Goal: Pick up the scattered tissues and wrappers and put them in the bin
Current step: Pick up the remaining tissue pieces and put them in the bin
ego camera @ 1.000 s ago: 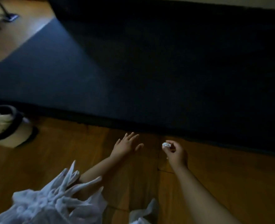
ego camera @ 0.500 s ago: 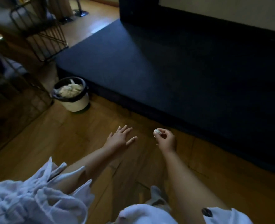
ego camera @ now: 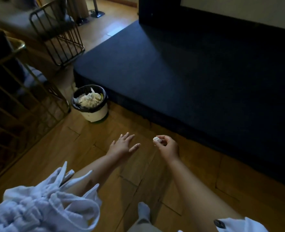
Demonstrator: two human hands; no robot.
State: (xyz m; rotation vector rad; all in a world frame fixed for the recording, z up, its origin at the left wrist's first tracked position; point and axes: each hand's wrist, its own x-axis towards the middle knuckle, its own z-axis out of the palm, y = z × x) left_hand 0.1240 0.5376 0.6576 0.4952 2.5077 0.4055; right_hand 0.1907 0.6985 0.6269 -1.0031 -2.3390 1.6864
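One balled tissue [ego camera: 156,139] is pinched in the right hand [ego camera: 167,146]; the bin [ego camera: 96,115] lies ahead and left, nearer the spread, empty left hand [ego camera: 122,145].

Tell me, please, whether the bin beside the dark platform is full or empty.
Nearly full: crumpled white tissues reach close to the rim of the bin, which stands upright and uncovered.

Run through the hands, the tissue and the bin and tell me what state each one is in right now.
Crumpled tissue: balled up, held above the floor, not yet binned.
Right hand: pinches the tissue at its fingertips.
Left hand: open, fingers spread, holding nothing.
Bin: upright on the floor, open-topped, white tissues piled nearly to its rim.
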